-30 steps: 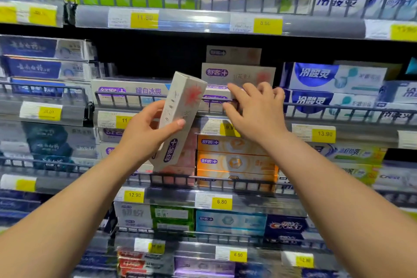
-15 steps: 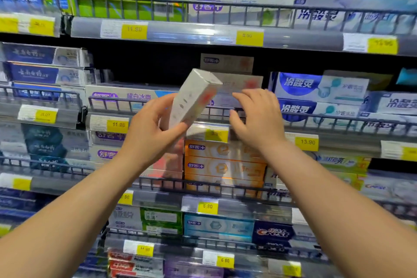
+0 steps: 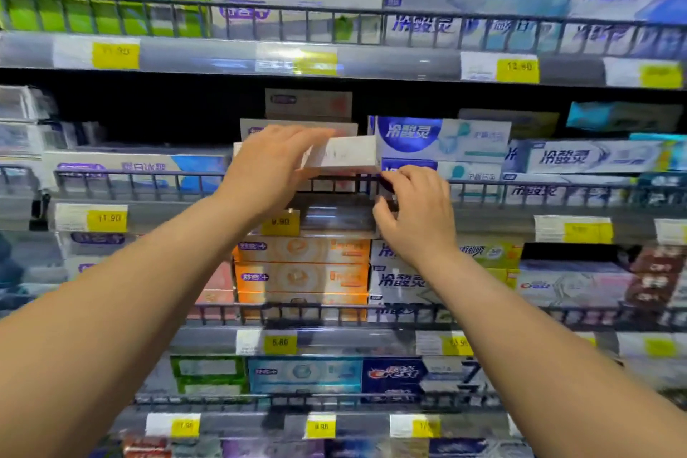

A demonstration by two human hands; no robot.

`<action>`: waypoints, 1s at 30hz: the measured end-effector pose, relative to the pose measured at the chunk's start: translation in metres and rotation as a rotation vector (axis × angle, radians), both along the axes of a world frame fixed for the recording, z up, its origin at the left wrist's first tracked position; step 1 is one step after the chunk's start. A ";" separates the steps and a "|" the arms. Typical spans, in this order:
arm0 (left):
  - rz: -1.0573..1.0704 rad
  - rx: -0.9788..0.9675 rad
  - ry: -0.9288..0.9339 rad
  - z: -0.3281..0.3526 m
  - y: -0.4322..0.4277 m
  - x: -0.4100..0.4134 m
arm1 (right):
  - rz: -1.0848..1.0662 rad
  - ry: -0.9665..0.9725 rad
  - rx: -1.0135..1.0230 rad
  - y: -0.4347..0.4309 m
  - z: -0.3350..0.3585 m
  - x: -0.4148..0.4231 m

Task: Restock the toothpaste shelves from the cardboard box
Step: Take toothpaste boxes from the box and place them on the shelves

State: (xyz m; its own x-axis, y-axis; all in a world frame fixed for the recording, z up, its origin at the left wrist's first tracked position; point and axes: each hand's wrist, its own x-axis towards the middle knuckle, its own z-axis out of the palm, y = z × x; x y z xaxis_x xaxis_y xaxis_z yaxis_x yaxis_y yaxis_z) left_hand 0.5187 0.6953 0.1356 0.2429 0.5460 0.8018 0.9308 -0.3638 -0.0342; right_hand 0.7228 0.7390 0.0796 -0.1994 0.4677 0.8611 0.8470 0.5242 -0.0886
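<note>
My left hand (image 3: 271,167) grips a white toothpaste box (image 3: 345,154) from above and holds it level, just over the wire rail (image 3: 148,180) of the middle shelf. Behind it stands a stack of the same white boxes (image 3: 308,104). My right hand (image 3: 416,212) is below the box's right end, with its curled fingertips at the box's lower right corner and on the rail. The cardboard box is not in view.
Shelves of toothpaste fill the view. Blue-and-white boxes (image 3: 442,138) stand right of the white stack, a long white-and-blue box (image 3: 137,167) to the left. Orange boxes (image 3: 301,264) fill the shelf below. Yellow price tags (image 3: 107,217) line the shelf edges.
My left hand has turned the white box from upright to level and carried it right and forward to the shelf. My right hand has come off the stacked boxes and dropped to the rail.
</note>
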 end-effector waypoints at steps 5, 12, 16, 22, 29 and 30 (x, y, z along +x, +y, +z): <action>0.058 -0.145 -0.034 0.015 0.016 -0.004 | 0.009 0.034 0.042 0.004 0.000 0.000; 0.057 -0.304 0.046 0.030 0.023 -0.009 | 0.005 0.066 0.074 0.008 -0.003 -0.003; 0.078 -0.357 0.081 0.030 0.027 -0.019 | 0.008 0.078 0.093 0.010 -0.005 -0.004; 0.109 -0.397 0.059 0.035 0.025 -0.014 | 0.010 0.094 0.101 0.011 -0.004 -0.005; 0.066 -0.380 -0.036 0.046 0.021 -0.015 | 0.002 0.103 0.064 0.015 -0.005 -0.008; 0.067 -0.384 -0.053 0.049 0.022 -0.014 | 0.001 0.105 0.063 0.015 -0.005 -0.008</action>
State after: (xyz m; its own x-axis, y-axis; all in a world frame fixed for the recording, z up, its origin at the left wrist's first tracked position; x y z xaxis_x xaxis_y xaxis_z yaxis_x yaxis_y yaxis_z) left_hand 0.5046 0.7170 0.1847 0.1604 0.8221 0.5463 0.9498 -0.2793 0.1413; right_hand 0.7146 0.7541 0.0745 -0.1071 0.4122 0.9048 0.8342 0.5324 -0.1438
